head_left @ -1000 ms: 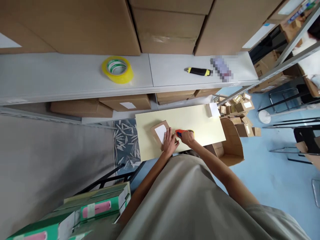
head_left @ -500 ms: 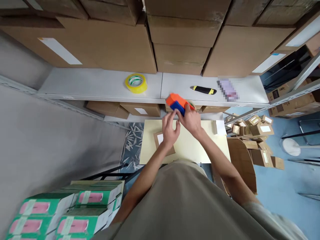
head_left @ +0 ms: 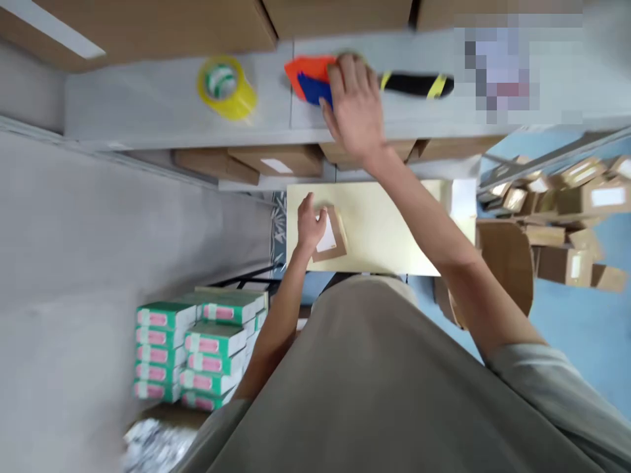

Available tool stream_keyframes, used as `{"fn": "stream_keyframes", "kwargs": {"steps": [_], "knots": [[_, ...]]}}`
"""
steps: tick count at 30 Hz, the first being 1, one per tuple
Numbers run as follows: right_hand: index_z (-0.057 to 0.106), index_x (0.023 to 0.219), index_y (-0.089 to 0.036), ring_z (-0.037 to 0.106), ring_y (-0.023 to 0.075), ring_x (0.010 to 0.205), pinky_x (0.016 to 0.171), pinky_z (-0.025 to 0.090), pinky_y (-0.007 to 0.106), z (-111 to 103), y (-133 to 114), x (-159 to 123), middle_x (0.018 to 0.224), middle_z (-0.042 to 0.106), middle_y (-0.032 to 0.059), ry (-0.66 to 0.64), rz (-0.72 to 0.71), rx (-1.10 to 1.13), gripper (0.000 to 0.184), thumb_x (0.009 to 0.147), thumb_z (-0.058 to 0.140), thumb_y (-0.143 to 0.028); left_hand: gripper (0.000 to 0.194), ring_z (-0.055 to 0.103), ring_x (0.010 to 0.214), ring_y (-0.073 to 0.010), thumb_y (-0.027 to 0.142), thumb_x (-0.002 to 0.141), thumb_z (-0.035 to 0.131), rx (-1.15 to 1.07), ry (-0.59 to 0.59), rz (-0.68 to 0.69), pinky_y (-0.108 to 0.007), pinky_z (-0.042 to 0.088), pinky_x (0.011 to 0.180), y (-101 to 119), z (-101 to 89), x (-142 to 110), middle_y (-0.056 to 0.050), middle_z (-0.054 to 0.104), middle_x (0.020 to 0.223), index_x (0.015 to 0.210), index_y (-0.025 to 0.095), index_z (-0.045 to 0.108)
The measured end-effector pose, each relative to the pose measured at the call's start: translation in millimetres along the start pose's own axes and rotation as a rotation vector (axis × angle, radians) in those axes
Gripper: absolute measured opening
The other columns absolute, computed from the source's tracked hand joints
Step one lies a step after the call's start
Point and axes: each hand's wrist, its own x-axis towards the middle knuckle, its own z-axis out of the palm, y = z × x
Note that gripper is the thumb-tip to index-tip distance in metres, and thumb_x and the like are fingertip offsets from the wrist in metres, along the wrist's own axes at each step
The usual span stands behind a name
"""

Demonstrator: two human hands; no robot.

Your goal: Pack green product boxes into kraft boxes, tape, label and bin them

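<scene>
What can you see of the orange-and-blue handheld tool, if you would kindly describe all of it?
The orange-and-blue handheld tool looks like hard plastic, with an angular orange body and a blue part on the side nearer the person. The person's right hand grips it, covering its right part; the orange end points left. It is at the pale grey shelf, between the yellow tape roll and the black-and-yellow knife. Whether it touches the shelf is unclear.

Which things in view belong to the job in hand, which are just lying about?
Likely the job:
orange-blue tool, in right hand
small labelled box, left hand at its edge
pale tabletop beneath

Likely just lying about:
yellow tape roll
black-yellow cutter
green boxes
</scene>
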Motion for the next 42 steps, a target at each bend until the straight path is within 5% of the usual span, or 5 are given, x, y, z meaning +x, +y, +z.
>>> {"fn": "stream_keyframes", "kwargs": {"steps": [12, 22, 27, 33, 42], "knots": [[0.053, 0.169, -0.004, 0.061, 0.0384, 0.159, 0.136, 0.045, 0.055, 116, -39, -374, 0.173, 0.058, 0.0263, -0.975, 0.719, 0.762, 0.075, 0.120, 0.036, -0.059, 0.103, 0.003, 0.182, -0.0404, 0.074, 0.100, 0.075, 0.150, -0.226, -0.314, -0.058, 0.024, 0.145, -69, 40.1, -119, -0.024, 0.010, 0.194, 0.180, 0.019, 0.039], [0.039, 0.181, -0.008, 0.018, 0.0284, 0.182, 0.150, 0.007, 0.044, 177, -74, -353, 0.191, 0.031, 0.0135, -0.783, 0.865, 1.198, 0.122, 0.102, 0.024, -0.099, 0.104, 0.003, 0.183, -0.0405, 0.063, 0.102, 0.075, 0.231, -0.184, -0.448, -0.059, 0.023, 0.145, -49, 54.1, -131, -0.026, 0.014, 0.193, 0.183, 0.016, 0.030], [0.061, 0.165, -0.021, 0.043, 0.0356, 0.172, 0.147, 0.023, 0.060, 154, -40, -365, 0.175, 0.059, 0.0124, -0.665, 1.100, 1.150, 0.093, 0.108, 0.037, -0.090, 0.101, 0.014, 0.181, -0.0442, 0.057, 0.097, 0.083, 0.221, -0.197, -0.503, -0.058, 0.024, 0.144, -40, 50.8, -127, -0.032, 0.020, 0.189, 0.176, 0.010, 0.040], [0.061, 0.157, -0.013, 0.074, 0.0344, 0.138, 0.120, 0.063, 0.056, 145, -35, -347, 0.150, 0.072, 0.0253, -0.717, 1.721, 1.453, 0.079, 0.112, 0.040, -0.075, 0.084, 0.031, 0.175, -0.0430, 0.070, 0.102, 0.070, 0.245, -0.161, -0.378, -0.057, 0.023, 0.143, -64, 32.9, 7, -0.030, 0.051, 0.174, 0.158, 0.008, 0.058], [0.065, 0.150, -0.025, 0.062, 0.0309, 0.153, 0.134, 0.049, 0.052, 79, -31, -336, 0.161, 0.070, 0.0129, -0.193, 1.327, 1.247, 0.067, 0.112, 0.041, -0.075, 0.041, 0.073, 0.107, -0.0330, 0.063, 0.103, 0.070, 0.078, -0.327, -0.236, -0.040, 0.053, 0.094, -33, 34.5, 11, -0.015, 0.077, 0.106, 0.104, 0.022, 0.066]]}}
